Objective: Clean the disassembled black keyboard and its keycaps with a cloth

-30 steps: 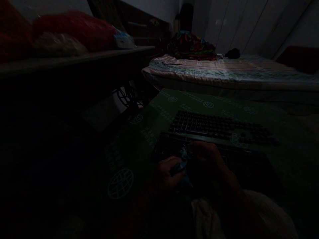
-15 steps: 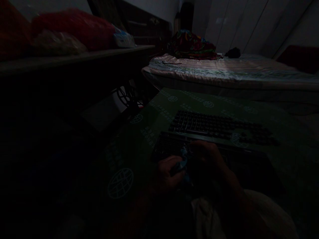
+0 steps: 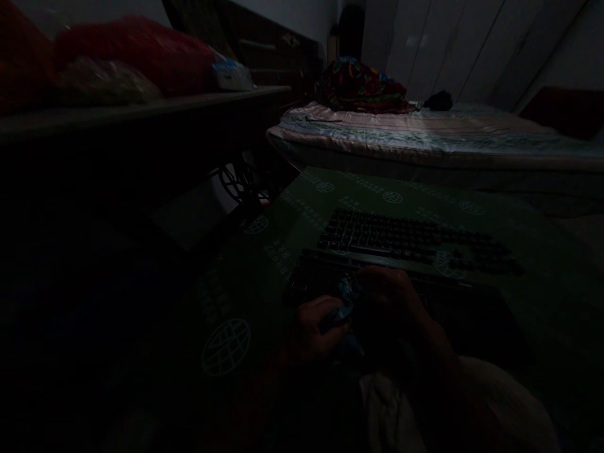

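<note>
In the dim head view, my left hand (image 3: pixel 318 327) is closed around a crumpled bluish piece that looks like a cloth (image 3: pixel 346 289). Part of it pokes out above my fingers, beside my other hand. My right hand (image 3: pixel 389 286) is bent with its fingers curled at that cloth's edge; what they pinch is too dark to make out. Both hands are over a black keyboard base (image 3: pixel 481 314), which lies crosswise on a green printed sheet (image 3: pixel 278 296). Beyond the base, many loose black keycaps (image 3: pixel 377 233) are laid out in rows in keyboard order.
A bed (image 3: pixel 425 141) with a bundled patterned blanket (image 3: pixel 361 88) stands beyond the sheet. On the left, a shelf-like tabletop (image 3: pixel 189 102) carries red plastic bags (image 3: pixel 136 50) and a small box (image 3: pixel 231 74). Pale fabric (image 3: pixel 391 409) lies close to me, below my hands.
The bluish cloth between my hands has shifted slightly, its upper part bunching differently. Both hands stay nearly in place; the whole view has slid a little.
</note>
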Demonstrator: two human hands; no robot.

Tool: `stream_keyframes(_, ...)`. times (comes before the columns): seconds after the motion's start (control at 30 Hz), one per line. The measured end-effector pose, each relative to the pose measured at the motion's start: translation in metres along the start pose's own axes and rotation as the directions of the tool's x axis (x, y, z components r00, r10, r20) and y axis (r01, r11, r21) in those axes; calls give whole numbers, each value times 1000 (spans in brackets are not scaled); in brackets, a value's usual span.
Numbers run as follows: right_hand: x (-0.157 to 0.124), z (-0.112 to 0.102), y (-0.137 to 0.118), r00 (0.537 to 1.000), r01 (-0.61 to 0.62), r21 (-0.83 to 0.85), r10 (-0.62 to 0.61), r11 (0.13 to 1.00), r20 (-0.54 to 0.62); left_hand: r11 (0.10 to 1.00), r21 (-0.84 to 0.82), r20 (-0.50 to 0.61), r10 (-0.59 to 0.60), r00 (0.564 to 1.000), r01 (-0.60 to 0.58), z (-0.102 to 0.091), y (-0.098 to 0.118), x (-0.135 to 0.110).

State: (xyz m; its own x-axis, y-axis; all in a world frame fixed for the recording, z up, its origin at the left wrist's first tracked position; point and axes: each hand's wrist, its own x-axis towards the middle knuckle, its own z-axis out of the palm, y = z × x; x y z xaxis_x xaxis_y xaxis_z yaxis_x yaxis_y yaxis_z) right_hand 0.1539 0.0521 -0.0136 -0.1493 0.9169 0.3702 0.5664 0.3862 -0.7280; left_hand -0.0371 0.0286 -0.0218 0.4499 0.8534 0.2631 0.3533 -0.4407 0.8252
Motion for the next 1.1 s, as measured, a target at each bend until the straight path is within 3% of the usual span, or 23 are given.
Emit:
stream_keyframes(0.33,-1,-20,-8,980,-115,67,102,991,169,996,-86,99,12,995,-4,1,0,-3)
stream_keyframes(0.63,-6,-35,1,975,-187,68,177,980,131,989,-141,140,64,988,-44,7,-6,-4)
stream_keyframes(0.9,-3,-30,0,977,-192,149,174,970,124,994,-97,125,-47,991,59,2,-1,-3)
stream_keyframes(1.1,-3,-28,6,990,-135,96,131,986,45,995,-96,113,-28,993,39,3,0,-3)
